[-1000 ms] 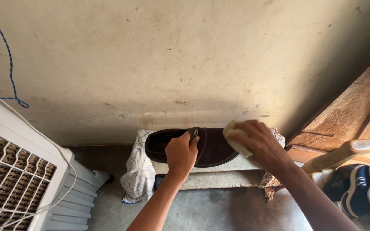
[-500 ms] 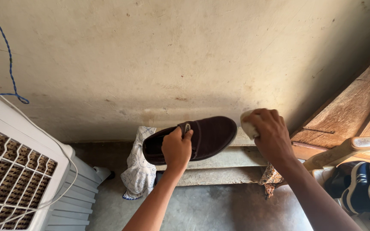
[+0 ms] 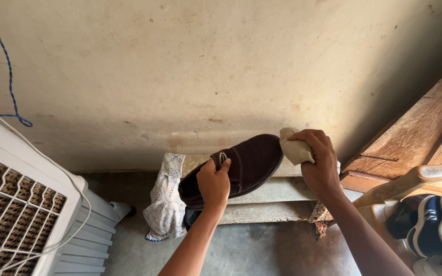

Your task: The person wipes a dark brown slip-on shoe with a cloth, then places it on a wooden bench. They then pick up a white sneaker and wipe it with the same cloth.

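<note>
Above the grey concrete step (image 3: 262, 191), the left hand (image 3: 214, 184) grips a ribbed dark-brown fabric shoe (image 3: 241, 166); the right hand (image 3: 319, 163) clasps a crumpled beige cloth (image 3: 293, 149) against its toe.

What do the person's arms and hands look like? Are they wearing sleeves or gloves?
Both arms are bare as far as the picture shows, with no sleeves in view. The left hand and the right hand wear no gloves. No rings, watch or bracelets show on the fingers or wrists. The arms look slim and reach in from the bottom edge.
</note>
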